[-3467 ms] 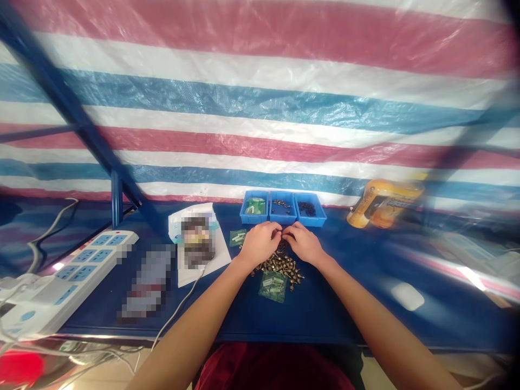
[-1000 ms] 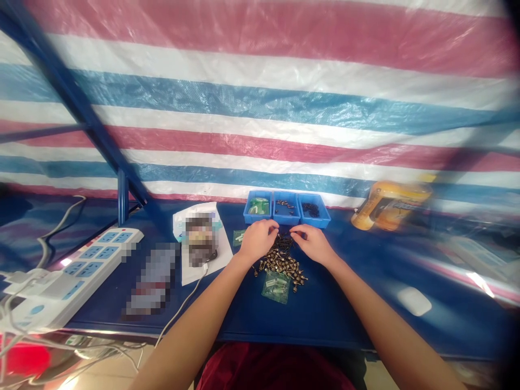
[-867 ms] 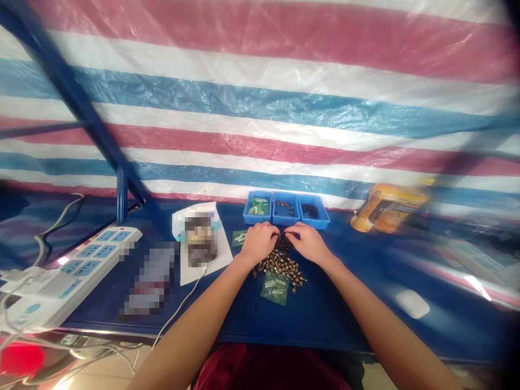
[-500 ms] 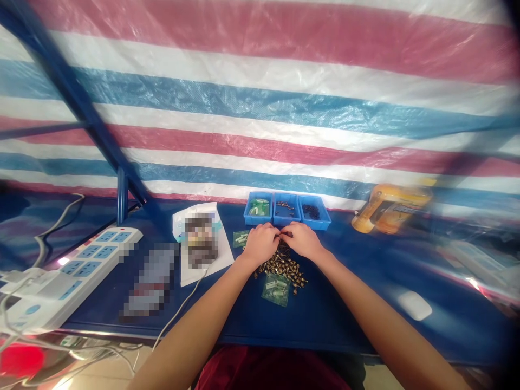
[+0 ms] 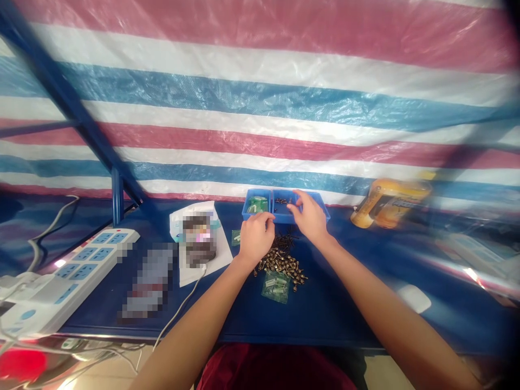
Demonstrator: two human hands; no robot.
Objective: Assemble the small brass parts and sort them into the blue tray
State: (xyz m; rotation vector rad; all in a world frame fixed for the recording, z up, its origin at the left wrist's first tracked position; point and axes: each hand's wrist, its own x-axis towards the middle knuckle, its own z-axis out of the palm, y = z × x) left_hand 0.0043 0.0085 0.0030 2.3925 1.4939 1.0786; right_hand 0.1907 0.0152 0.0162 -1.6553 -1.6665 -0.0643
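Observation:
My left hand point(image 5: 257, 235) is closed, its fingers curled together in front of the left blue bin; whatever they hold, if anything, is hidden. My right hand point(image 5: 309, 218) reaches over the middle and right bins, thumb and fingers apart with nothing visible between them. The middle blue bin point(image 5: 280, 218) has a few small brass-coloured pieces in it. Green packets point(image 5: 259, 204) lie in the left bin point(image 5: 245, 212). Just below the hands spreads a pile of brass-coloured screw-like parts point(image 5: 284, 265), with thin dark screws point(image 5: 285, 240) at its top. A green packet of pale cylinders point(image 5: 276, 287) touches the pile's lower edge.
To the left are a white power strip point(image 5: 87, 260), a blurred-out item and a white sheet point(image 5: 187, 276) with a cable. At right stand orange bottles point(image 5: 390, 203) and a white rounded case point(image 5: 414, 299). Another green packet point(image 5: 235, 237) lies beside my left hand. Striped sheeting hangs behind.
My hands were together above the pile, fingertips meeting. They have parted: the right hand has moved up over the bins and opened, while the left stays close by.

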